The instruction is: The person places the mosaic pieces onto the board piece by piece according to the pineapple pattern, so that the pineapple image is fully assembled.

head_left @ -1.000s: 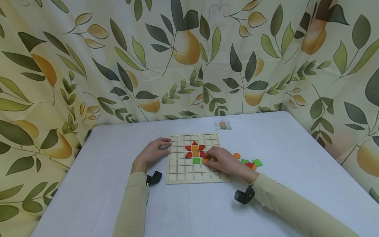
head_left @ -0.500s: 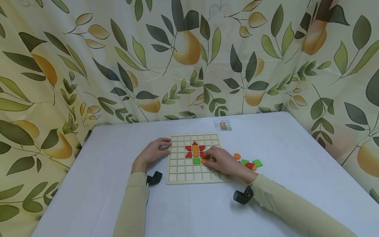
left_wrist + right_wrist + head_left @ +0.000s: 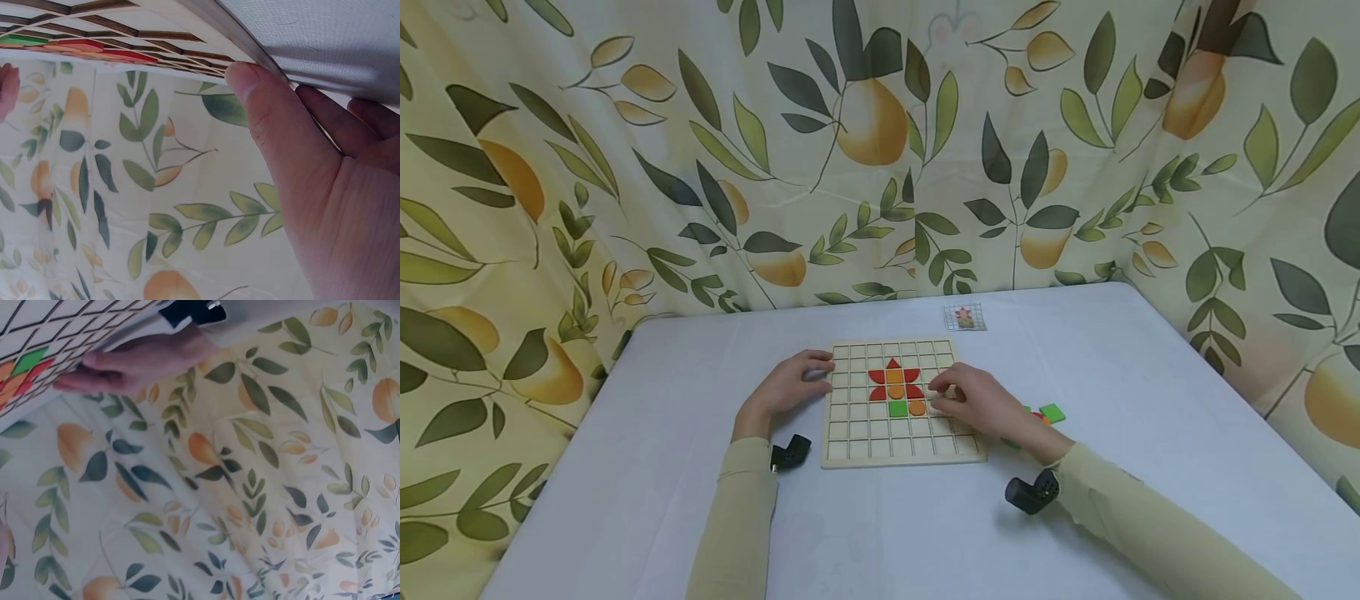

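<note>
Right hand point(image 3: 981, 406) rests on the grid board's point(image 3: 850, 442) right side, fingers loosely curled, apparently empty. Orange piece point(image 3: 917, 407) sits in its cell just left of the fingertips. Left hand point(image 3: 786, 390) lies relaxed against the board's left edge.

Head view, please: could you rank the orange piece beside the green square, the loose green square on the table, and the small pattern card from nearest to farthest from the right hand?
From the right hand:
1. Orange piece, on the board just left of the fingers.
2. Loose green square, on the table to the hand's right.
3. Pattern card, at the table's far side.
</note>
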The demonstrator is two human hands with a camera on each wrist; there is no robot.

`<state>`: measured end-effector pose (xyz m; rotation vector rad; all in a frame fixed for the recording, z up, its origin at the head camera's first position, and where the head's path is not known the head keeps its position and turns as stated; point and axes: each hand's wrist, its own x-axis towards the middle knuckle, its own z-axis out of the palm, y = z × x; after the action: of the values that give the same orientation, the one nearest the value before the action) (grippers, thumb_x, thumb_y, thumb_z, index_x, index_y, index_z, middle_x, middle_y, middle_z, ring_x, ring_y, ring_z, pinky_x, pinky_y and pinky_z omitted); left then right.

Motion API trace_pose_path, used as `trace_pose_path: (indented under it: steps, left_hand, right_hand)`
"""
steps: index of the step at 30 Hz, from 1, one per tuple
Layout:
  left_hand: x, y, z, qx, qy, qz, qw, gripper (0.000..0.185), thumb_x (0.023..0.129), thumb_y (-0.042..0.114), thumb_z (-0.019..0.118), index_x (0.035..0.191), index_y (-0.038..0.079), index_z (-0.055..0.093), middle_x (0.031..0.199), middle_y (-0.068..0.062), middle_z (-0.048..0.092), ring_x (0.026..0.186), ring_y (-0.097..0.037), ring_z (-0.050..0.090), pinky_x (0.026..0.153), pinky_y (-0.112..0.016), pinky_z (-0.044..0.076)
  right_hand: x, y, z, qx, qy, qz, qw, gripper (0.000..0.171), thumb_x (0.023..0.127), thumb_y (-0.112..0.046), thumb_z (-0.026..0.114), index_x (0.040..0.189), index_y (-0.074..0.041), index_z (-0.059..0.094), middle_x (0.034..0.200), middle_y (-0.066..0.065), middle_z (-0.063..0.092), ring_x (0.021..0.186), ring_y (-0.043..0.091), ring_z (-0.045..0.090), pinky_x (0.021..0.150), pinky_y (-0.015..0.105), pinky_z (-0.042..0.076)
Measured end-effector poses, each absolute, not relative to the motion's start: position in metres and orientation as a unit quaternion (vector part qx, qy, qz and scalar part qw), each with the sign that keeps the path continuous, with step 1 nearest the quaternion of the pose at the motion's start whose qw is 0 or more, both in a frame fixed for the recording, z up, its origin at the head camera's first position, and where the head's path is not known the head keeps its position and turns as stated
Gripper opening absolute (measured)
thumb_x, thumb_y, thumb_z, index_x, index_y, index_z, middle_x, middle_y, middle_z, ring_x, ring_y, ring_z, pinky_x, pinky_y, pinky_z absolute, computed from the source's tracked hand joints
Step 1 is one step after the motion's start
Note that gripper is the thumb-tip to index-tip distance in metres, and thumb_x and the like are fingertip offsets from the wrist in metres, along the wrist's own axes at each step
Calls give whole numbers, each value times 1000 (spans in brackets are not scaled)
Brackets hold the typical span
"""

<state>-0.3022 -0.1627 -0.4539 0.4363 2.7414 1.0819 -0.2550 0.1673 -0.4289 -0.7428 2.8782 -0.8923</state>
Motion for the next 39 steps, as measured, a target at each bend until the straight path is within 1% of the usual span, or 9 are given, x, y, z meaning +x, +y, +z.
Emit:
trace_pose_path:
  steps: [3, 6, 8, 10, 13, 16, 24, 33, 39]
  left_hand:
    - [-302, -163, -454, 147, 918, 360, 79, 42, 84, 32, 66, 123, 19, 60, 137, 11, 44, 135, -16, 32, 111, -42, 26]
    - [-302, -163, -453, 146, 919, 358, 77, 42, 84, 33, 66, 123, 19, 60, 137, 11, 44, 135, -16, 32, 111, -42, 26]
    - [-302, -163, -453, 145, 919, 358, 77, 41, 84, 33, 66, 122, 19, 60, 137, 11, 45, 135, -16, 32, 111, -41, 26]
    - [-302, -163, -453, 146, 919, 359, 76, 41, 84, 32, 66, 122, 19, 60, 137, 11, 45, 135, -16, 32, 112, -41, 26]
    - [-302, -164, -453, 151, 916, 363, 75, 41, 84, 31, 67, 122, 17, 60, 138, 10, 44, 135, -17, 32, 112, -41, 26]
    - [-302, -164, -452, 153, 915, 367, 75, 42, 84, 30, 67, 122, 16, 60, 138, 9, 44, 135, -17, 31, 112, -41, 25]
    - [-302, -164, -452, 149, 917, 362, 78, 42, 83, 31, 67, 122, 17, 60, 138, 10, 44, 135, -17, 31, 112, -41, 25]
    - [-302, -163, -453, 147, 914, 369, 80, 42, 84, 30, 67, 123, 16, 60, 138, 9, 44, 136, -17, 30, 112, -41, 25]
    - [-302, -162, -453, 148, 915, 367, 81, 42, 83, 30, 67, 123, 16, 60, 138, 10, 44, 135, -17, 31, 112, -40, 25]
  right_hand:
    - [-256, 180, -425, -216, 933, -285, 23, 26, 85, -27, 65, 107, -14, 65, 93, -4, 58, 71, 12, 48, 60, 23, 43]
    - [-257, 196, -423, -194, 937, -286, 42, 28, 86, -26, 64, 110, -12, 64, 96, -1, 58, 69, 13, 49, 57, 24, 44]
    - [-258, 206, -422, -175, 941, -284, 58, 29, 86, -25, 64, 111, -12, 64, 99, 1, 59, 71, 14, 50, 57, 25, 45]
    - [-259, 217, -421, -160, 945, -277, 70, 31, 86, -25, 65, 113, -11, 63, 101, 3, 59, 74, 15, 51, 60, 25, 46]
    - [-260, 230, -421, -147, 952, -258, 71, 32, 85, -25, 66, 113, -10, 62, 103, 5, 59, 80, 16, 51, 66, 25, 46]
    - [-261, 238, -421, -142, 956, -248, 71, 34, 84, -26, 66, 113, -9, 62, 103, 6, 60, 81, 17, 50, 68, 25, 45]
    - [-263, 243, -422, -142, 958, -235, 83, 32, 82, -26, 68, 109, -8, 64, 97, 5, 60, 80, 17, 50, 67, 25, 45]
    - [-265, 240, -423, -133, 959, -238, 84, 26, 83, -22, 67, 106, -10, 65, 97, 5, 60, 84, 19, 49, 71, 28, 45]
    - [-267, 239, -423, -132, 959, -236, 80, 28, 83, -22, 67, 107, -8, 64, 99, 7, 60, 86, 20, 49, 73, 30, 45]
